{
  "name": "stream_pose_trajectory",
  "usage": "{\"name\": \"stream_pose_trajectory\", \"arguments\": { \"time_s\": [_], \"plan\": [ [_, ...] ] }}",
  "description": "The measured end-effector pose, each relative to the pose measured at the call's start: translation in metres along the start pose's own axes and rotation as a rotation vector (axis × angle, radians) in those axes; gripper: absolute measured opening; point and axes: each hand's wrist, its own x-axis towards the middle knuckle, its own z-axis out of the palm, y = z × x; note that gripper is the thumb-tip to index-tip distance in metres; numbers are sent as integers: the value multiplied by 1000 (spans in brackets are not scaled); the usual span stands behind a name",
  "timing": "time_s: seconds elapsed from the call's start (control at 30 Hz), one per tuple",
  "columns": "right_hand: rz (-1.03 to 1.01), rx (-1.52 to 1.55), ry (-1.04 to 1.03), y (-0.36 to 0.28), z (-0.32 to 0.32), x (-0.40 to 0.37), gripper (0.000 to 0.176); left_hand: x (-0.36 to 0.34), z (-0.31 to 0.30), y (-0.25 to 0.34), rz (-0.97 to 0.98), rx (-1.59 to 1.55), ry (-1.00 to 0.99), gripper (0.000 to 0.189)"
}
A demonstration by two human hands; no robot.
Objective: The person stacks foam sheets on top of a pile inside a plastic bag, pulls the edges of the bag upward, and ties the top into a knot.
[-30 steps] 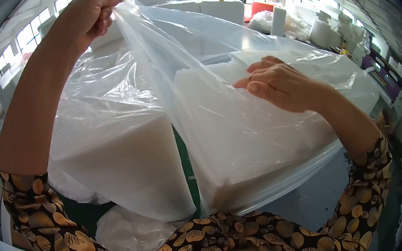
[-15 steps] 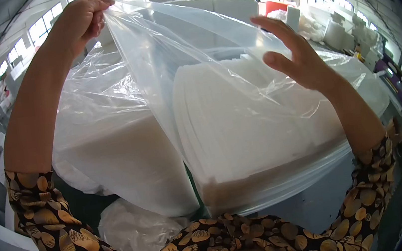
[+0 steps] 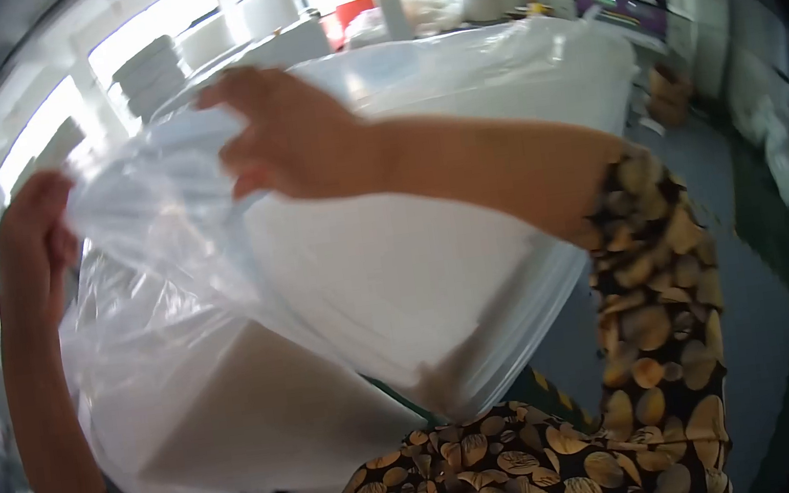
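Observation:
High on the left, my left hand (image 3: 37, 221) pinches the gathered edge of a large clear plastic bag (image 3: 167, 200). The bag stretches rightward over a stack of white foam-like sheets (image 3: 386, 257), whose layered edges show through the film. My right hand (image 3: 293, 141) reaches across above the stack, slightly blurred, its fingers curved and spread apart beside the bunched film. Left of this stack stands another plastic-wrapped white block (image 3: 228, 415), close against it.
White stacks and rolls (image 3: 152, 74) stand at the back near the windows, with a red object (image 3: 354, 10) among them. A purple machine or case (image 3: 622, 12) is at the back right, and a brown box (image 3: 668, 95) sits on the grey floor (image 3: 689, 240).
The view has turned to the right. My right hand has swung leftward across the stack toward my left hand, which still holds the bag's edge; the film is more bunched between them.

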Motion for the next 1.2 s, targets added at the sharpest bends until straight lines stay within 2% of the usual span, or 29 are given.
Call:
{"name": "stream_pose_trajectory", "arguments": {
  "time_s": [0.07,0.17,0.23,0.27,0.33,0.37,0.4,0.47,0.53,0.63,0.67,0.7,0.73,0.77,0.83,0.87,0.9,0.93,0.97,1.2],
  "plan": [
    [89,-10,-84,-7,-11,-9,15,-2,8,0,71,9,-86,13],
    [198,-78,-21,-1,3,-13,16,-2,12,-10,146,-30,-228,11],
    [589,446,-431,2,-1,-7,17,-5,13,-10,113,-106,-355,14],
    [593,439,-436,3,3,-10,17,-8,19,-14,116,-114,-359,14],
    [525,435,-85,-1,16,-16,18,-24,34,-25,166,-215,-211,45],
    [522,442,-88,-5,13,-12,18,-40,39,-27,155,-269,-315,76],
    [575,422,-80,-10,6,-5,18,-55,44,-35,170,-149,-279,87],
    [633,413,-83,-16,8,0,17,-72,64,-47,72,-229,-338,88],
    [496,366,22,-21,20,4,17,-81,87,-56,-116,-250,-416,83],
    [476,305,-51,-23,18,4,16,-65,140,-56,-211,-301,-451,74],
    [475,302,-56,-22,21,4,16,-56,153,-57,-320,-244,-471,70],
    [390,348,-108,-22,25,6,18,-51,161,-61,-426,-183,-493,67],
    [305,390,-157,-21,28,9,21,-51,164,-67,-420,-185,-497,67],
    [280,312,-377,-23,26,18,22,-51,166,-73,-312,-175,-476,67],
    [214,301,-447,-33,23,29,23,-51,163,-79,-107,-113,-489,66],
    [195,295,-458,-37,21,34,23,-42,163,-100,-104,-106,-504,66],
    [183,277,-449,-39,21,39,23,-27,163,-132,-44,-406,-508,63],
    [172,269,-416,-43,21,40,23,-20,169,-139,17,-707,-505,60],
    [179,241,-392,-43,21,44,24,-13,166,-145,20,-800,-499,56],
    [220,76,-116,-52,3,43,29,5,140,-76,15,-782,-552,30]
  ]
}}
